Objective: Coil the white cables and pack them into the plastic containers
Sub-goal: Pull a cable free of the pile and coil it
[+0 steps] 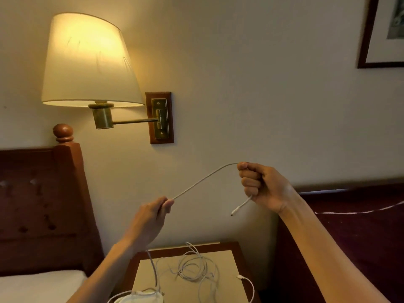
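Both hands hold one white cable point(203, 179) up in front of the wall. My right hand point(260, 186) grips it in a fist near its end, and the plug point(237, 209) dangles below that fist. My left hand point(153, 217) pinches the cable lower and to the left; from there it drops down to the nightstand. A tangle of more white cables point(194, 270) lies on the nightstand top point(227, 259). At the bottom edge a pale rounded object point(140, 297) sits under cable strands; I cannot tell whether it is a container.
A lit wall lamp point(87, 62) on a brass arm hangs above left. A wooden headboard point(39, 204) and a white pillow point(39, 287) are at the left. A dark bed surface point(360, 226) lies at the right, with a framed picture point(382, 33) above it.
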